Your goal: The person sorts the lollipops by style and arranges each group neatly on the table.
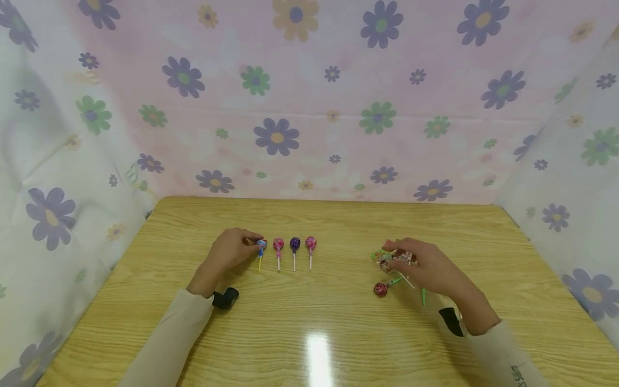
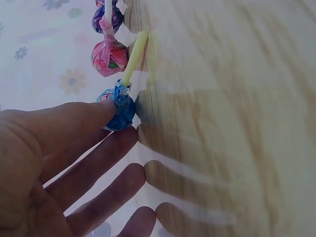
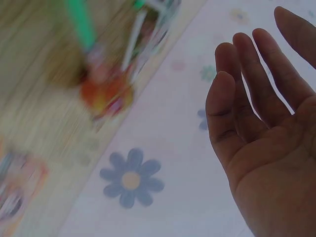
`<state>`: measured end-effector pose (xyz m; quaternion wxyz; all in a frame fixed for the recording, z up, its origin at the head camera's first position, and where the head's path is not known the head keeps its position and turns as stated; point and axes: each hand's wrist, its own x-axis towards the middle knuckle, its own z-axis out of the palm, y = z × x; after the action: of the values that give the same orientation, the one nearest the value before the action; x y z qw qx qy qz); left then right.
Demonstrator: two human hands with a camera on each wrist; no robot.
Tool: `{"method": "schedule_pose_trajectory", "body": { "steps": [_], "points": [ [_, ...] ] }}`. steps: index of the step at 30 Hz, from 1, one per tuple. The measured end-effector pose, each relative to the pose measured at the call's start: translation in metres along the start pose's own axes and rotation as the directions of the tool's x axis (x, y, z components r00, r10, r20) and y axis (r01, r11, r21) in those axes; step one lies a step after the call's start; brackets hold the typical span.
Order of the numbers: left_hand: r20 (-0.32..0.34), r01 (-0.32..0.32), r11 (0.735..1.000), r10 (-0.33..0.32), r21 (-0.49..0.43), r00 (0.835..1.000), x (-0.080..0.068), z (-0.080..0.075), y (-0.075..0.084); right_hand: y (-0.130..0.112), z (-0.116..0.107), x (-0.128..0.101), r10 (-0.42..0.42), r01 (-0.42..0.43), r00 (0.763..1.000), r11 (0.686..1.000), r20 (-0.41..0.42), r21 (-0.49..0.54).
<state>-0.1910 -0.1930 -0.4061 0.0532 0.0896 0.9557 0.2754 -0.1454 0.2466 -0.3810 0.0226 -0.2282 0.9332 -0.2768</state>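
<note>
The worktop (image 1: 271,322) has its far edge well beyond the right hand (image 1: 430,264), whose grip is relaxed at the pile (image 1: 385,264). The left hand (image 1: 230,249), its grip at the left end of a row (image 1: 295,244) well apart, pinches the blue lollipop (image 2: 125,111).

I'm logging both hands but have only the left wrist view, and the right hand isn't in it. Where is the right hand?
Observer: In the head view, the right hand is over a group of wrapped lollipops on the right side of the table.

Operator: My view misses that side. Is anything lying on the near side of that group?

Observer: Yes, a red-wrapped lollipop lies there, its green stick pointing off to the right.
</note>
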Motion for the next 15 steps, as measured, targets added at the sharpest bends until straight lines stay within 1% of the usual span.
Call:
{"method": "schedule_pose_trajectory", "body": {
  "steps": [3, 8, 11, 15],
  "points": [
    [0.000, 0.004, 1.000, -0.004, -0.001, 1.000, 0.000, 0.000, 0.001, 0.011, -0.007, -0.015, 0.029, -0.030, 0.999, 0.999, -0.017, -0.025],
    [-0.003, 0.005, 1.000, -0.005, 0.009, 1.000, -0.001, -0.001, 0.002, 0.025, -0.014, -0.030, 0.066, -0.066, 0.998, 0.997, 0.000, -0.051],
    [-0.010, 0.003, 1.000, -0.003, 0.009, 1.000, -0.001, 0.000, 0.002, 0.031, -0.018, -0.036, 0.108, -0.106, 0.994, 0.993, 0.019, -0.051],
    [-0.015, 0.002, 1.000, -0.002, 0.011, 1.000, -0.001, 0.001, 0.002, 0.038, -0.024, -0.039, 0.135, -0.134, 0.990, 0.991, 0.029, -0.029]
  ]
}}
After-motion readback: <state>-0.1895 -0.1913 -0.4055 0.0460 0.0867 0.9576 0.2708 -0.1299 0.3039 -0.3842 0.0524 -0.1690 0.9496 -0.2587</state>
